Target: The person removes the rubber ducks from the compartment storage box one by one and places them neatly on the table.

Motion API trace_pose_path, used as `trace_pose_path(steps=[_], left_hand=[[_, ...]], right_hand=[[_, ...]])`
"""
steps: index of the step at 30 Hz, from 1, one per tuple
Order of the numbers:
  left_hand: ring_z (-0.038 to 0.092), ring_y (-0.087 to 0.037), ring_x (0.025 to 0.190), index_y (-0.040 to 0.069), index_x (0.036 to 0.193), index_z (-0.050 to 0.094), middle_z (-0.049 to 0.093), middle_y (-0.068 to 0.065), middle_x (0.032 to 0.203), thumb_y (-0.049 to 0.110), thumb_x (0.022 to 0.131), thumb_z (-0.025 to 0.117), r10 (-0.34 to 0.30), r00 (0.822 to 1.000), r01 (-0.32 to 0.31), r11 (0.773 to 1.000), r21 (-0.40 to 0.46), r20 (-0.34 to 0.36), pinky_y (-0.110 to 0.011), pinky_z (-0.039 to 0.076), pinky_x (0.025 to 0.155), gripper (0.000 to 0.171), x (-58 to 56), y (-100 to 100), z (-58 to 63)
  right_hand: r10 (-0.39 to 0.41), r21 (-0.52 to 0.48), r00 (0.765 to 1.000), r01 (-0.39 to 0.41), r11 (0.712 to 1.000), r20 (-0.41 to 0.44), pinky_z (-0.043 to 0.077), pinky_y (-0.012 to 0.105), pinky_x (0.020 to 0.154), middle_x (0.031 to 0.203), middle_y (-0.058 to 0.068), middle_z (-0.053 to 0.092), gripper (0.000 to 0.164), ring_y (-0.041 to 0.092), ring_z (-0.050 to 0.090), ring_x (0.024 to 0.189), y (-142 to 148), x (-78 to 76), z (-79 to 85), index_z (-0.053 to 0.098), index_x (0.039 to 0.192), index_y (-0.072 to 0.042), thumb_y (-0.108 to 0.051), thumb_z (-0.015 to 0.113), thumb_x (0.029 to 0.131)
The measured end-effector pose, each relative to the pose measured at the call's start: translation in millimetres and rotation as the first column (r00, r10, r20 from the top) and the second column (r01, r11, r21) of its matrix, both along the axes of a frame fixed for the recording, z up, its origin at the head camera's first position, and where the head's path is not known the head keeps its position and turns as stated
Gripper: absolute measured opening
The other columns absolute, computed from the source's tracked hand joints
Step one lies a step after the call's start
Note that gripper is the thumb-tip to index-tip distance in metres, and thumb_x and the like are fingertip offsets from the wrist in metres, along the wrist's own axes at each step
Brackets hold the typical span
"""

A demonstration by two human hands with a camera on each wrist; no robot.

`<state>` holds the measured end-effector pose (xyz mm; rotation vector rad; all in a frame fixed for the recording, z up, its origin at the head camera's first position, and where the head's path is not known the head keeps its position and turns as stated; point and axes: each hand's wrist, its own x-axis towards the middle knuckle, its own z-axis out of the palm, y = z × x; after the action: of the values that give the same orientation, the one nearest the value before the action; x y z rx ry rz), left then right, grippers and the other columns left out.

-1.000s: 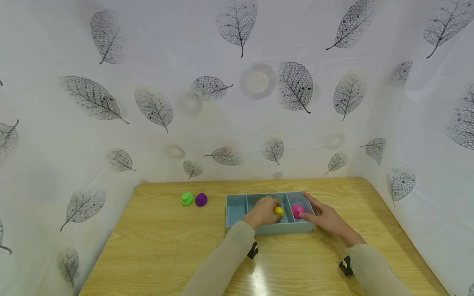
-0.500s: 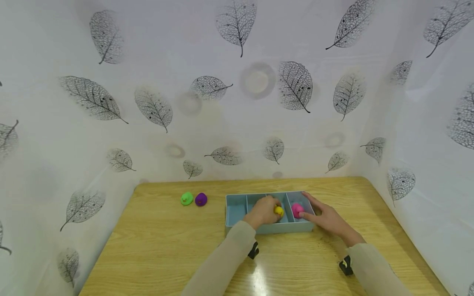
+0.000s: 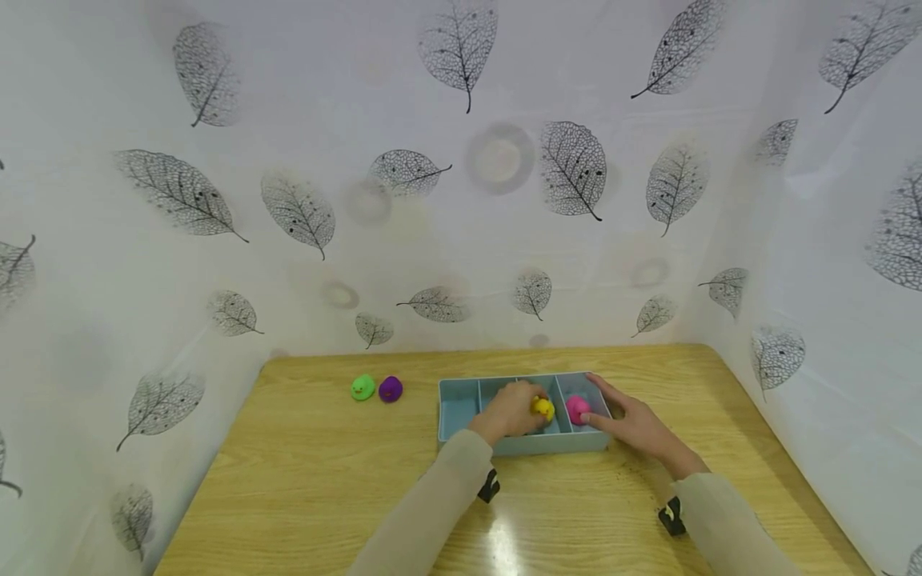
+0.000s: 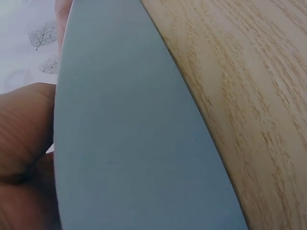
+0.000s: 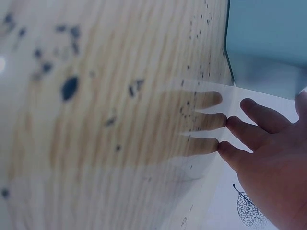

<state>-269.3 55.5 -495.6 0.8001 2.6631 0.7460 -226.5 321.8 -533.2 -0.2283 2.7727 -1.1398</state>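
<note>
Near far left corner of table (image 3: 310, 472): green duck (image 3: 363, 387), purple duck (image 3: 390, 390) just to its right. Toward far edge, slightly right of middle: four-compartment box (image 3: 555, 445). Left hand (image 3: 510, 410) inside, pinching yellow duck (image 3: 545, 410) in third compartment from left. Pink duck (image 3: 577, 408) in rightmost. Right hand (image 3: 635, 424) against box's right end, fingers spread. Hands apart.

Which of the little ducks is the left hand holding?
The yellow duck, pinched by the left hand. The pink duck sits in the box near the right hand; the green duck and purple duck are outside, on the table.
</note>
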Motion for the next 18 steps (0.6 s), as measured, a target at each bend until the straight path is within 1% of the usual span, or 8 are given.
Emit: trace_pose_path(steps=[4,9,14,18], left_hand=[[0.065,-0.014,0.099,0.010,0.134,0.070,0.074,-0.006,0.127,0.020,0.097,0.077,-0.004,1.000,0.003,1.000,0.018,0.011,-0.027,0.058,0.091,0.039,1.3,-2,5.6],[0.066,-0.012,0.100,0.011,0.139,0.067,0.073,-0.005,0.130,0.021,0.098,0.076,0.005,1.000,-0.005,0.999,0.033,0.018,-0.029,0.059,0.098,0.043,3.0,-7,11.8],[0.066,-0.015,0.109,0.012,0.138,0.067,0.072,-0.004,0.134,0.023,0.098,0.077,-0.010,1.000,0.011,0.999,0.048,-0.018,-0.031,0.057,0.103,0.043,4.0,-13,19.7],[0.067,-0.016,0.112,0.011,0.138,0.067,0.072,-0.004,0.134,0.026,0.099,0.075,-0.034,0.998,0.038,0.997,0.070,-0.050,-0.030,0.057,0.101,0.042,5.3,-18,25.4]], right_hand=[[-0.002,0.004,1.000,0.002,1.000,0.006,0.035,0.077,0.114,0.171,0.026,0.027,0.088,0.058,0.032,0.151,0,-0.4,-0.6,0.023,0.169,-0.030,-0.055,0.068,0.098],[-0.006,0.019,1.000,0.006,1.000,0.011,0.035,0.078,0.113,0.170,0.027,0.028,0.088,0.059,0.033,0.150,0,-1.1,-0.7,0.023,0.169,-0.031,-0.057,0.068,0.098],[-0.003,0.026,1.000,0.002,1.000,0.012,0.036,0.078,0.114,0.170,0.027,0.028,0.088,0.059,0.033,0.150,0,-1.8,-0.9,0.023,0.169,-0.031,-0.057,0.067,0.098],[0.004,0.022,1.000,-0.004,1.000,0.010,0.036,0.077,0.114,0.170,0.027,0.028,0.088,0.058,0.033,0.150,0,-1.9,-0.4,0.023,0.169,-0.030,-0.057,0.067,0.098]])
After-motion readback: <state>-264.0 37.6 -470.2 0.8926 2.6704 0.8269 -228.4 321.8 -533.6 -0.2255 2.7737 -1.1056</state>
